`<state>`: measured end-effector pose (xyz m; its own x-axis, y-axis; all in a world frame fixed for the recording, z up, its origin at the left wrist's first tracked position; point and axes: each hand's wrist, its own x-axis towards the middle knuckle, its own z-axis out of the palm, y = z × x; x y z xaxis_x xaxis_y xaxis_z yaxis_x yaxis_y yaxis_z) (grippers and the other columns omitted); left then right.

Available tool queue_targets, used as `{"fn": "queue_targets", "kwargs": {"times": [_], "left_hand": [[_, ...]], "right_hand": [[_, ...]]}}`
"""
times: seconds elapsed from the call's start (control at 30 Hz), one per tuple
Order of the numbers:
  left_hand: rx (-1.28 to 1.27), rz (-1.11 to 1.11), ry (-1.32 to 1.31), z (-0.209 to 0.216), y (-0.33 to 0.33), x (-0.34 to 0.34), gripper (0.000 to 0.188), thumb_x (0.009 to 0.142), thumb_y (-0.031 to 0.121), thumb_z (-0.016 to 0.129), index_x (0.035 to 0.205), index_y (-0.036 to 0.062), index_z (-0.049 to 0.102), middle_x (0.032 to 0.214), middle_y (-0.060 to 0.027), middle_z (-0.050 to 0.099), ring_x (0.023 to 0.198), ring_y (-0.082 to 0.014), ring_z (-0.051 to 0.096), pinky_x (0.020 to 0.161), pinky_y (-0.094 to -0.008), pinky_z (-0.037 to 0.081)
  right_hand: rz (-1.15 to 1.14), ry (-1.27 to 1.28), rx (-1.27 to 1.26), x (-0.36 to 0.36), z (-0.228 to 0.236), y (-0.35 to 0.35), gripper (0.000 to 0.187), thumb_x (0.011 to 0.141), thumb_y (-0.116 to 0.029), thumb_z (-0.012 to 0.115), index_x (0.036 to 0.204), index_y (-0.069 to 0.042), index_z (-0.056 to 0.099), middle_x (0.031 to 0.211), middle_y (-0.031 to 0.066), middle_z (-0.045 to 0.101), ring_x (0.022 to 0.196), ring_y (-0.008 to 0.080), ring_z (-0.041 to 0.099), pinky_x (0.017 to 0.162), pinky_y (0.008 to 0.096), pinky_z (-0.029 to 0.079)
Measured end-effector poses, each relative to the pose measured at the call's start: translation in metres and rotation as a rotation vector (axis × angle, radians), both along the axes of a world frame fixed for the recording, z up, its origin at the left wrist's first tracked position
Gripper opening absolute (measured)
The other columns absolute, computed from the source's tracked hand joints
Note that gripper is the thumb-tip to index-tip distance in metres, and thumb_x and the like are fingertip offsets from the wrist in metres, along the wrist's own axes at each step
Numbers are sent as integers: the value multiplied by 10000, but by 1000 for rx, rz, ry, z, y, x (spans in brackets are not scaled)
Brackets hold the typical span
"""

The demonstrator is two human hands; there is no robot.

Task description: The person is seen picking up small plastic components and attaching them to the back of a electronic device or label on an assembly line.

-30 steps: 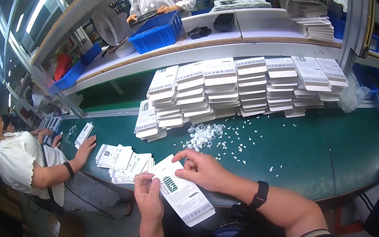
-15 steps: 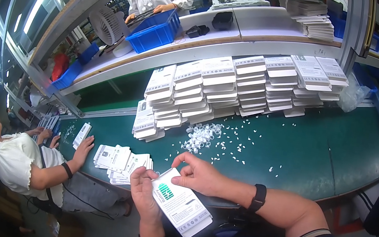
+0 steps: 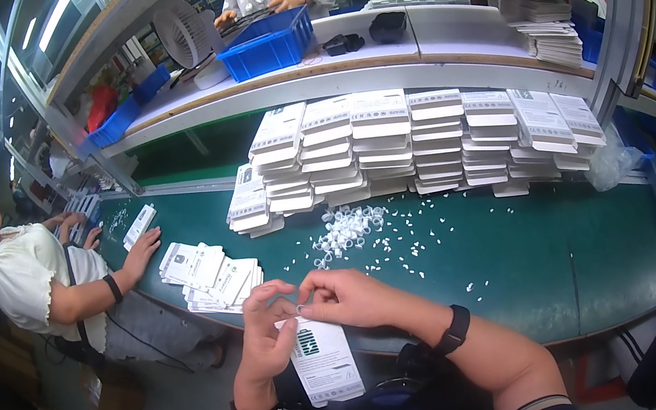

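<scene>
White flat package [image 3: 323, 360] with a green label block, held over the near edge of the green belt [image 3: 561, 251]; its upper end is hidden behind both hands. Left hand [image 3: 266, 334]: fingers curled, thumb and forefinger pinched at the package's top. Right hand [image 3: 348, 297]: fingertips pressed together on a tiny pale piece at that same top corner, too small to make out. Fanned white packages [image 3: 210, 272]: on the belt, just left of the held package. Loose white plastic bits [image 3: 352, 228]: scattered on the belt beyond the hands. Stacked white boxes [image 3: 407, 136]: rows along the belt's far side. Blue bin [image 3: 267, 45]: on the shelf beyond the belt, another person's hands in it.
</scene>
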<state>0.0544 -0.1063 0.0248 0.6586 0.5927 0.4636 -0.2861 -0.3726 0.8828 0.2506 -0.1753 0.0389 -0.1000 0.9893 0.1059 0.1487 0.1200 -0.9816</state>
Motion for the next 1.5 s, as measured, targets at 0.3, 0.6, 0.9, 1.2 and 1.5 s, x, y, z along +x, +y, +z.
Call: {"fn": "queue_targets", "kwargs": {"times": [0.3,0.6,0.9,1.2,1.5], "left_hand": [[420,315,251,6,0,11,514,800,-29,640,1276,20,452,1313,-206,427,1048,-240,533,849,-337,463],[813,435,635,11,-34,18,933,637,234,843,1404,-5,369,1416,-301,328,1259,-447,391,1004,-530,333],[883,469,538,10,-26,13,802,600,61,717,1357,28,456,1388,-299,378,1220,-435,439,985,-509,353],[954,435,524,9,-18,13,823,579,68,737,1360,70,480,1374,-300,405,1178,-439,488,957,-499,393],[863,373,476,19,-6,1,760,569,57,756,1301,49,554,1348,-287,457,1142,-438,528,947,-462,449]], "right_hand": [[-183,-164,176,0,3,0,222,859,-150,694,1053,-66,626,701,41,650,617,127,604,585,266,462],[-466,-128,225,3,0,3,232,859,-131,689,1083,-70,674,778,76,694,688,136,670,644,264,520],[-333,52,98,12,-1,7,206,896,-124,649,1061,-3,671,817,68,700,745,86,622,675,248,499],[-377,-298,235,12,4,1,177,858,-144,667,1020,-76,690,880,131,705,780,263,691,688,320,526],[2,-201,246,23,-2,7,379,876,-128,644,1252,-76,624,932,112,660,836,215,640,777,290,487]]}}
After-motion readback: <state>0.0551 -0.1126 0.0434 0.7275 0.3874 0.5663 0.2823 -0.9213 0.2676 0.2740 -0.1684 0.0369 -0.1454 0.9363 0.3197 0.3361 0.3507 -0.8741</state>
